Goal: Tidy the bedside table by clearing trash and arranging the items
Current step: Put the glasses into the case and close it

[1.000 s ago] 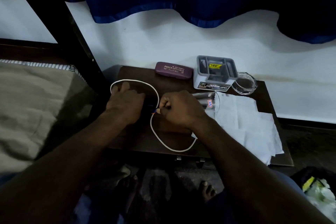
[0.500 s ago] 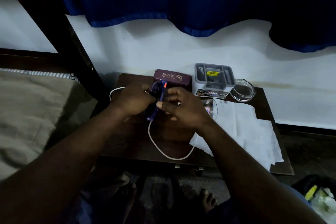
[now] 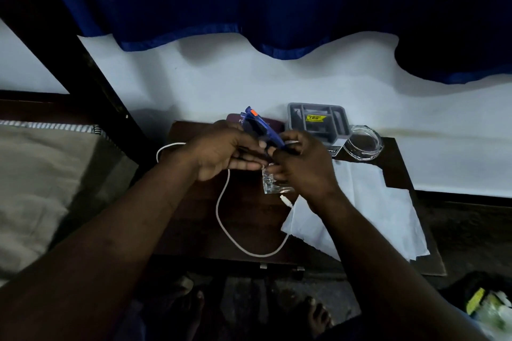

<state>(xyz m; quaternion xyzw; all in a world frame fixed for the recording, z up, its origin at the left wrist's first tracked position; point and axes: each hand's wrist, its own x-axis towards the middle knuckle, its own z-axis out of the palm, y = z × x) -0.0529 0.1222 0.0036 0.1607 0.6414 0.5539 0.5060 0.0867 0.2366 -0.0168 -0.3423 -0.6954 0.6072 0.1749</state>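
Note:
Both hands hold a pair of blue glasses with an orange mark above the dark wooden bedside table. My left hand cradles the frame from the left with its fingers under it. My right hand pinches one blue arm of the glasses from the right. A white charging cable loops across the table below the hands. A maroon glasses case lies at the back, partly hidden by the glasses. A clear drinking glass lies on its side under my right hand.
A grey organiser box with a yellow label and a round glass dish stand at the back right. White tissue paper covers the table's right side. A bed lies left; a bag of trash sits on the floor at lower right.
The hands lifted the blue glasses off the table and raised them higher toward the back. The cable loop stayed on the table, and the drinking glass now shows below my right hand.

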